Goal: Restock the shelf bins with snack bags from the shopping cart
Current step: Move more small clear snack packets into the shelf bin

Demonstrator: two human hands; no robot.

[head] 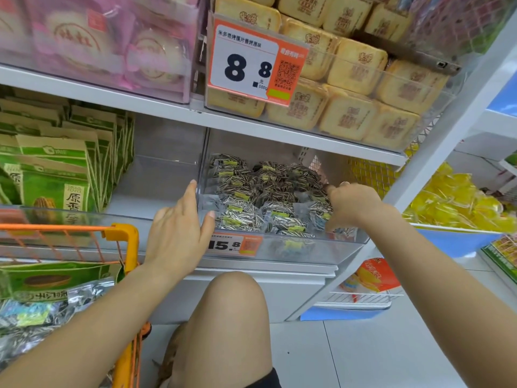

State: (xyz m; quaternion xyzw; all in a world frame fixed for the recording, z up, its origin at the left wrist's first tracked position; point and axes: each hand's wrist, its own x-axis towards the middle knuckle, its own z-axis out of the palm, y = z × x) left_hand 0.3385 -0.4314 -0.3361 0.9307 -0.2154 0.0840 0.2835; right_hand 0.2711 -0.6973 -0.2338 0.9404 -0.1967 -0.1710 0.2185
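In the middle of the frame a clear plastic bin (pixel 330 249) sits on the lower shelf, filled with small clear snack bags (pixel 251 197) of striped seeds, each with a yellow-green label. An orange price tag (pixel 235 245) reading 15.8 hangs on the bin's front wall.

The left hand (pixel 179 228) rests against the bin's left front corner with fingers straight and spread, the thumb pointing toward the bags; it holds nothing. The right hand (pixel 355 205) is over the right side of the bin with its fingers curled down among the bags there; whether it actually has hold of one cannot be told.

At the lower left of the frame stands the orange shopping cart (pixel 126 239), holding more seed bags (pixel 42 312) and a green packet (pixel 56 278).

Left of the bin, on the same shelf, upright green and tan packets (pixel 56 169) stand in rows. On the shelf above, a clear bin of yellow square packets (pixel 349 88) carries a large price card (pixel 251 63) marked 8.8, and pink packets (pixel 98 43) fill the upper left. Yellow bags (pixel 453 200) lie in a blue tray at the right edge. A bare knee (pixel 235 303) shows at the bottom centre above the tiled floor (pixel 377 354).
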